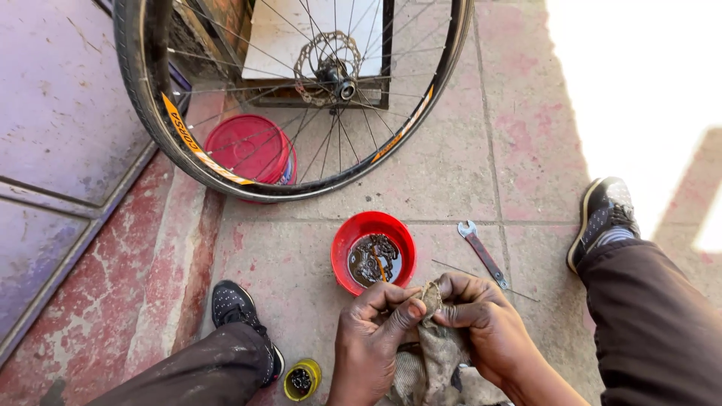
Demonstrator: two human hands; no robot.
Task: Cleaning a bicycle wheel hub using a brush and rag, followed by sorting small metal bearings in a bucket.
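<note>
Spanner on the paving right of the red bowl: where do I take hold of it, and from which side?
Grip the spanner mid-shaft from above, fingers across its narrow width. It lies flat on the paving, open jaw end toward the wheel, with bare ground on both sides of the shaft and the red bowl well clear.

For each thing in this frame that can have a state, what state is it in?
Left hand: gripping the rag.
Right hand: gripping the rag.
Rag: dirty, bunched.
Red bowl: holds dark liquid and parts.
Wheel: upright.
Wrench: flat on paving.
Red tub: lid on.
Yellow cap: open side up.
</note>
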